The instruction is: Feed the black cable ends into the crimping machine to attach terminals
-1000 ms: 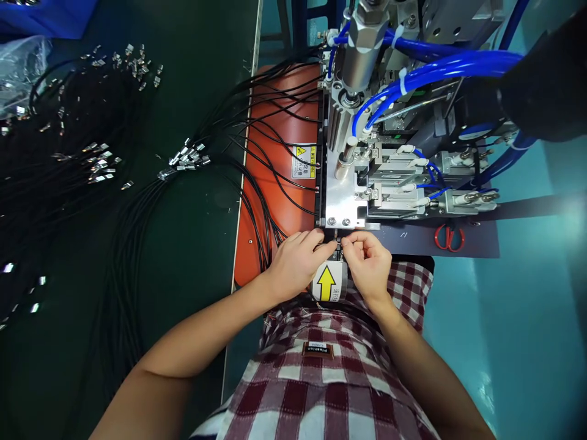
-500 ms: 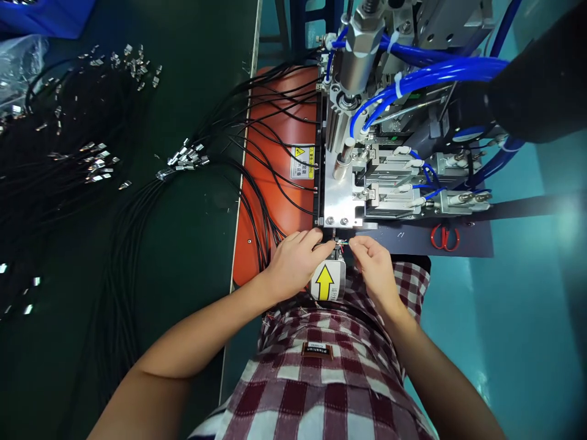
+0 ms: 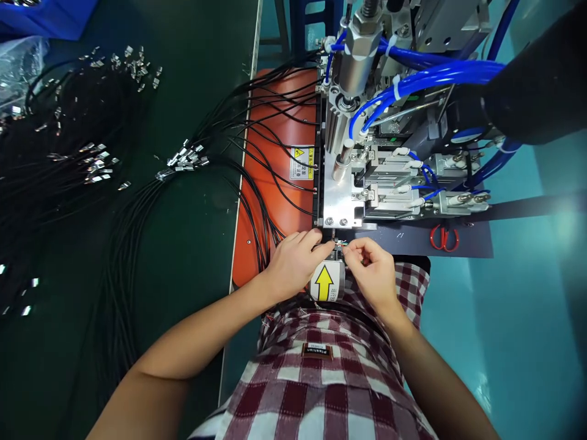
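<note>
Thin coloured wires [image 3: 341, 243] at the end of a black cable lie over a small fixture at the machine's near end. My left hand [image 3: 296, 260] is closed there from the left, thumb and fingers together on the cable end, which they mostly cover. From the right, my right hand [image 3: 372, 269] pinches at the wires with thumb and forefinger. Just below is a plate with a yellow arrow [image 3: 324, 282]. Black cables [image 3: 252, 183] run across the orange machine cover [image 3: 277, 215], several of them ending along the machine's edge [image 3: 317, 153].
The machine [image 3: 339, 195] with cylinders and blue air hoses [image 3: 440, 72] rises ahead. Red-handled scissors [image 3: 444, 238] lie on the dark plate at right. On the green table [image 3: 202, 256] are bundled cables with metal connectors [image 3: 188, 156], and a blue bin [image 3: 55, 18] stands at far left.
My right hand has shifted slightly left and down at the wires, its fingers more bent. My left hand stays at the same place.
</note>
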`<state>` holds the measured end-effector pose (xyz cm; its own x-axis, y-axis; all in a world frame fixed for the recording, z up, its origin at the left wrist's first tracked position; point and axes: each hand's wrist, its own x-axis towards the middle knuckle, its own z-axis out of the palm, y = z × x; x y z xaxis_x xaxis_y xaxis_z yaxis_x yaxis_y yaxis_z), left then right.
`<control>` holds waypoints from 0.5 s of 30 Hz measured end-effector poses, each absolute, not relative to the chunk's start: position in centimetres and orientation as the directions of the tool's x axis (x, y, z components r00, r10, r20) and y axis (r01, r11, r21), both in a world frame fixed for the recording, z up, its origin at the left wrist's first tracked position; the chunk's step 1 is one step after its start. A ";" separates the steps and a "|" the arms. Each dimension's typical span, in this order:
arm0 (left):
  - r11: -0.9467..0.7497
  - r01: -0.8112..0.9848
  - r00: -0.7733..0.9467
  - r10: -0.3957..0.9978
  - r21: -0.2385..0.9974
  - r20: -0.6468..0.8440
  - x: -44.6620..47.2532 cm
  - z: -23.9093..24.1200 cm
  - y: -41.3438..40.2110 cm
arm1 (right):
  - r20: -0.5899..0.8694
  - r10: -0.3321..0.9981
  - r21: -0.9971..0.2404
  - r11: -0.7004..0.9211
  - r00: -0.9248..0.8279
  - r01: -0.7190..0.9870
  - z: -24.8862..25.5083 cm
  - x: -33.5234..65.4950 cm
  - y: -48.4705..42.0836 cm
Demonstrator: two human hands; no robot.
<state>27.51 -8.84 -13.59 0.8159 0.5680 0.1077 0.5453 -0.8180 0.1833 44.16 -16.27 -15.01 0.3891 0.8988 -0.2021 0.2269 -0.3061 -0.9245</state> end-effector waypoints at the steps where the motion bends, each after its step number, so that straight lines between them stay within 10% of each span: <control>1: -0.820 0.545 0.816 0.567 0.177 0.113 27.5 -13.6 -8.8 | -0.268 0.892 -0.940 -0.325 0.363 0.104 -15.4 44.3 -16.1; 6: -0.851 0.513 0.825 0.525 0.114 0.210 27.6 -12.9 -9.0 | -0.408 0.864 -0.904 -0.339 0.294 -0.259 -17.4 44.6 -15.4; 15: -0.829 0.486 0.844 0.527 0.278 0.095 27.6 -12.7 -9.5 | -0.430 0.862 -0.878 -0.330 0.268 -0.346 -17.7 44.5 -16.2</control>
